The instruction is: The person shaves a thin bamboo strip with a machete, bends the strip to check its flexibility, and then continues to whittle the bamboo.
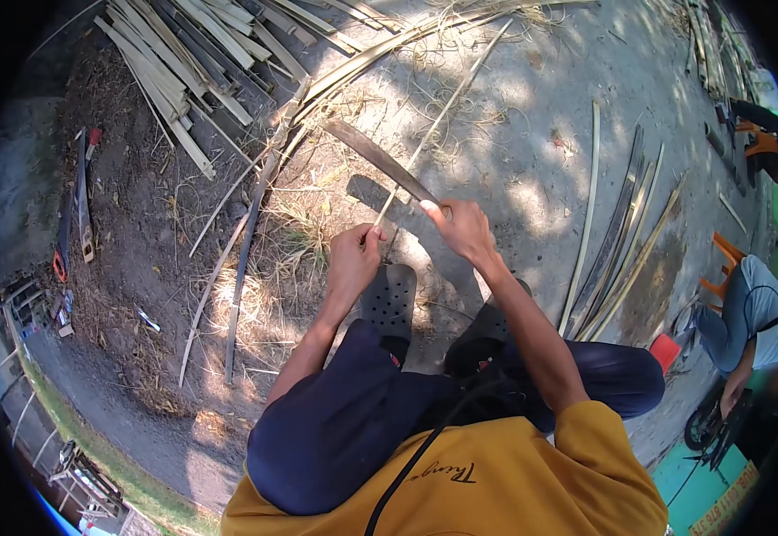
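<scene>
My left hand (354, 257) is closed in a pinch around the near end of a thin, pale bamboo strip (458, 92), which slants away up and to the right. In my right hand (463, 229) is the grip of a long, dark-bladed machete (378, 161), its tip pointing to the upper left. The blade crosses the strip a short way beyond my left fingers. Beneath the two hands, a dark flat piece (369, 189) lies on the ground. My knees are bent, and my dark perforated clogs (390, 299) show just below the hands.
A heap of split bamboo (179, 67) lies at the upper left. Longer strips (621, 237) rest on the right, with fine shavings (447, 54) ahead. A handsaw (83, 201) lies at left. At far right, a person (751, 308) sits on an orange chair (725, 259).
</scene>
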{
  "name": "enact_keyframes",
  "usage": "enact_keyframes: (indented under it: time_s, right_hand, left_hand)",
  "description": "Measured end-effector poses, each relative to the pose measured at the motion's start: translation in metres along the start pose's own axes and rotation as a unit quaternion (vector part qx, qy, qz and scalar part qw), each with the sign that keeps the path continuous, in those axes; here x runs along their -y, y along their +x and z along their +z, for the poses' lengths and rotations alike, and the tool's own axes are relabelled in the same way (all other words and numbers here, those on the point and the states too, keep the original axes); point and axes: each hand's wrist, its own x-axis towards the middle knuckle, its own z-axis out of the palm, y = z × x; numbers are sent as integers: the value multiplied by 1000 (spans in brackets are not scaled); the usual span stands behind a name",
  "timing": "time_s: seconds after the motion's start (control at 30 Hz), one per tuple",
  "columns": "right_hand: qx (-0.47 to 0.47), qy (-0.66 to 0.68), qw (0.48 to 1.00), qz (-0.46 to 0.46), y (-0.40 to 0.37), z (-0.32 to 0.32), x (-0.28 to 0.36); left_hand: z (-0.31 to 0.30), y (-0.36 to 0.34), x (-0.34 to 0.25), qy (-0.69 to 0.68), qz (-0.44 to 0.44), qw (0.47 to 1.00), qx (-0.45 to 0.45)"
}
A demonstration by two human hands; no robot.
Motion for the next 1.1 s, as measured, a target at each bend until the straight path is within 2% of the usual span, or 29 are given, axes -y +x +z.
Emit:
enact_keyframes:
  time_s: [0.07, 0.2, 0.3, 0.37, 0.43, 0.47, 0.53, 0.57, 0.6, 0.67, 0.7, 0.73, 0.8, 0.87, 0.93, 0.97, 1.1]
  right_hand:
    - [28, -17, 999, -31, 7, -5, -6]
    - [36, -14, 999, -10, 28, -6, -3]
    - [17, -1, 1000, -10, 10, -3, 7]
    - [13, 19, 1000, 0, -8, -2, 16]
    - [68, -65, 994, -51, -27, 2, 17]
    - [69, -65, 994, -51, -24, 1, 14]
    - [25, -49, 994, -99, -10, -6, 3]
    - [8, -51, 997, -54, 6, -12, 1]
    - [6, -50, 997, -55, 16, -18, -2]
    - [-1, -12, 1000, -1, 26, -21, -7]
    - [-26, -21, 999, -32, 21, -17, -9]
    - [-26, -26, 999, -32, 6, -13, -7]
    - [36, 7, 999, -41, -15, -2, 2]
    - [24, -12, 998, -53, -11, -4, 3]
    - [-7, -51, 996, -72, 2, -10, -5]
    - [-17, -33, 999, -31, 17, -18, -10]
    - [-41, -42, 998, -36, 36, -29, -18]
  left_hand:
    - [-7, -8, 0, 29, -23, 999, 28]
    - [-6, -7, 8, 24, -10, 1000, 5]
    - [-15, -7, 2, 45, -26, 999, 10]
    - [-8, -1, 4, 32, 16, 999, -13]
    - [-5, 1, -5, 28, 32, 999, -18]
    - [-6, 1, -9, 26, 46, 998, -24]
    - [-14, -15, -6, 43, 39, 998, -15]
    - [-17, -20, -5, 59, 31, 998, -10]
    - [-17, -25, -4, 60, 34, 998, -12]
    - [-14, -32, -2, 76, 18, 997, -16]
    - [-14, -29, -1, 72, 10, 997, -11]
    - [-12, -26, -8, 68, 10, 998, -11]
    - [-14, -20, -19, 60, 44, 997, -33]
    - [-17, -21, -16, 69, 56, 995, -35]
    - [-26, -30, -9, 75, 26, 997, -20]
    - [-28, -38, -8, 76, 28, 996, -24]
    - [-32, -34, -1, 80, 13, 996, -19]
